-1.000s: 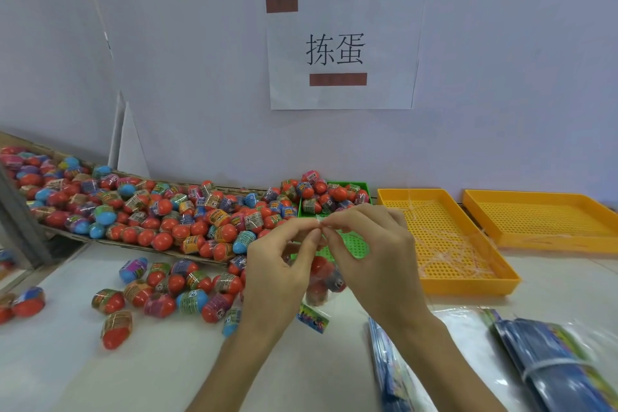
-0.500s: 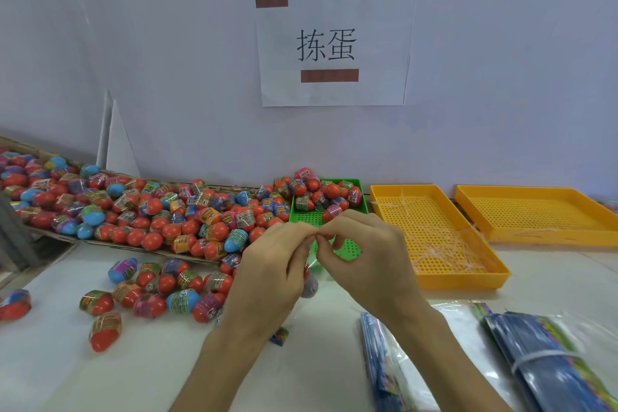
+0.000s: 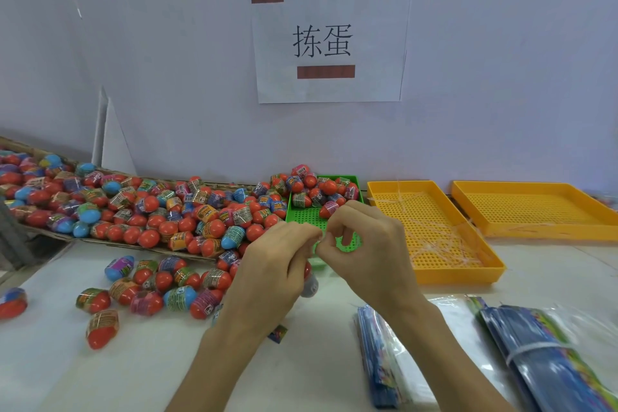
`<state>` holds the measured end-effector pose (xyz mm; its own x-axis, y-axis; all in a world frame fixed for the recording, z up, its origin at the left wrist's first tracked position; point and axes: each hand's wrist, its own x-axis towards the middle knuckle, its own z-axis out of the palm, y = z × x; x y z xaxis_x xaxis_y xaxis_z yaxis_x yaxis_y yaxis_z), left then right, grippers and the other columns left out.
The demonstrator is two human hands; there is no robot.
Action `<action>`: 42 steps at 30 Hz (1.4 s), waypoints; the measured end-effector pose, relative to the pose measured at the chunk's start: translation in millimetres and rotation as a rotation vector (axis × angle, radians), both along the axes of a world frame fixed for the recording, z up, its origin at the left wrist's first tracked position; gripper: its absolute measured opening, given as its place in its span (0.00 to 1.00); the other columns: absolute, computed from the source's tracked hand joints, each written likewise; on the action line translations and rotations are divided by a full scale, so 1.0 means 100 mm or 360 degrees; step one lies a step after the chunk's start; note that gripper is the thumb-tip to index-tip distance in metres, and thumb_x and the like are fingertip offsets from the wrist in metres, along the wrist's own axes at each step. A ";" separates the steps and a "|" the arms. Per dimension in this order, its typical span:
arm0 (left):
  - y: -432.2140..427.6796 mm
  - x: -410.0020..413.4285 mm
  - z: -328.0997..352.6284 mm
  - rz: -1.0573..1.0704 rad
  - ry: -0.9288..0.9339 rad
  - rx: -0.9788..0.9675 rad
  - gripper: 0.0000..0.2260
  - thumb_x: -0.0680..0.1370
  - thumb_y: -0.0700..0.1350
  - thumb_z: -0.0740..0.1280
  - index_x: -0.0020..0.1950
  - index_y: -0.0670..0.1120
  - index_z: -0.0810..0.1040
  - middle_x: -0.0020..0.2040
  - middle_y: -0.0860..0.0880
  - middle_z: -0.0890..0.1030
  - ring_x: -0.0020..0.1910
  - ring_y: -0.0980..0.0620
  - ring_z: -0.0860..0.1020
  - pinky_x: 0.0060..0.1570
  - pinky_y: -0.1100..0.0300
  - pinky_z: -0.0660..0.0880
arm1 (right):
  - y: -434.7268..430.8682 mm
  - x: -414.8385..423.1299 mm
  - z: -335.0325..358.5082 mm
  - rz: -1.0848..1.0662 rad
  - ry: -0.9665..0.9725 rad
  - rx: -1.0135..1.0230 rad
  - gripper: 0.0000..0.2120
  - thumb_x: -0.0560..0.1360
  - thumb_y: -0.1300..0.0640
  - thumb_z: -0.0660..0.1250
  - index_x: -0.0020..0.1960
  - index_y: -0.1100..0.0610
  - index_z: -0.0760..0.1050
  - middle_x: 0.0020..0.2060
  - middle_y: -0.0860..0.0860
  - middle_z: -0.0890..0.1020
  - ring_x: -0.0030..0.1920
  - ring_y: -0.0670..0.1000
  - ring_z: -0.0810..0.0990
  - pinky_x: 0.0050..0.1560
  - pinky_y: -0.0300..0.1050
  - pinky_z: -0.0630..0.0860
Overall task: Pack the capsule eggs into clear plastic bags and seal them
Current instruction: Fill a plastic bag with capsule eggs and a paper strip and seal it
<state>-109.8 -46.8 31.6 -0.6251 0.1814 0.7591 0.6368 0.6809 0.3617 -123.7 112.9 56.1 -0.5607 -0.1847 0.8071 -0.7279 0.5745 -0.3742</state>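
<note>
I see both hands raised together over the middle of the white tabletop point(image 3: 100, 378), fingertips meeting. My left hand point(image 3: 272, 273) and right hand point(image 3: 366, 252) each pinch the top edge of a clear plastic bag point(image 3: 309, 281), which hangs below them, mostly hidden behind the left hand; only a bit of red and grey from the eggs inside shows between the wrists. I cannot tell how many eggs it holds or whether its mouth is closed. To the left, a big heap of capsule eggs point(image 3: 160, 211), mostly red with some blue and printed wrappers, fills a flat cardboard tray point(image 3: 100, 242) along the far left. A smaller scatter of loose eggs point(image 3: 153, 288) lies on the tabletop nearer me, just left of my left hand. Behind the hands sits a green perforated tray point(image 3: 356, 182) with eggs piled at its far end. Right of it are two yellow perforated trays, the nearer one point(image 3: 461, 278) carrying thin clear strips, the other point(image 3: 541, 231) further right. Near right, a stack of flat printed bags point(image 3: 381, 358) lies beside a second bundle point(image 3: 541, 365) bound with a band. A paper sign point(image 3: 331, 40) hangs on the far wall.
</note>
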 end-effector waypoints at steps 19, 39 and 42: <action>-0.01 0.05 0.13 0.0056 -0.0081 0.0542 0.07 0.80 0.42 0.66 0.51 0.54 0.82 0.40 0.60 0.82 0.43 0.61 0.81 0.44 0.73 0.75 | 0.04 -0.02 0.01 0.0156 -0.0037 -0.0249 0.03 0.73 0.61 0.75 0.46 0.56 0.83 0.38 0.45 0.83 0.34 0.44 0.79 0.36 0.32 0.76; 0.04 0.04 0.07 -0.0002 -0.0004 0.0349 0.08 0.80 0.39 0.65 0.54 0.44 0.84 0.43 0.59 0.81 0.44 0.60 0.80 0.42 0.69 0.76 | -0.06 -0.02 -0.04 0.0107 -0.0067 -0.0107 0.02 0.77 0.58 0.73 0.48 0.57 0.82 0.43 0.46 0.82 0.39 0.44 0.79 0.39 0.40 0.79; 0.04 0.05 0.07 0.0004 -0.0044 0.0345 0.08 0.79 0.39 0.65 0.53 0.45 0.84 0.42 0.61 0.80 0.42 0.57 0.80 0.40 0.68 0.76 | -0.06 -0.03 -0.04 0.0123 -0.0130 -0.0087 0.01 0.77 0.59 0.71 0.47 0.57 0.80 0.44 0.46 0.80 0.41 0.46 0.78 0.41 0.46 0.79</action>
